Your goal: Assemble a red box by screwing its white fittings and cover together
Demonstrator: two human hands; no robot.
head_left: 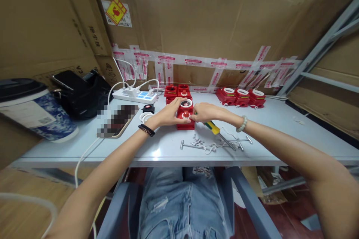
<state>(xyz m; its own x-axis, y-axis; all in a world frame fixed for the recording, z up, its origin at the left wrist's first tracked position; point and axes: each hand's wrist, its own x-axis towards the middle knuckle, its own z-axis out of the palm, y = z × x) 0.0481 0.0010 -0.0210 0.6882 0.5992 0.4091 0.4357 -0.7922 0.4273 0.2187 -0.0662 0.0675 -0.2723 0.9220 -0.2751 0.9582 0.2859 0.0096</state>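
A red plastic housing (185, 124) with a white ring (186, 102) around its dark opening and a red knob on a white disc rests near the middle of the table. My left hand (173, 114) is closed around its left side, thumb across the near part and fingers at the far part. My right hand (209, 112) is at its right side, fingers curled and touching near the knob. A screwdriver (214, 129) with a yellow and green handle runs beneath that hand, its shaft pointing back toward me; the right fingertips' grip is partly hidden.
More red housings (242, 97) stand at the back right and behind the held one. Screws (198, 141), metal T-bars (193, 146) and white cord lie in front. At left are white rings (146, 117), a phone (119, 121), a power strip (136, 95) and a cup (42, 112).
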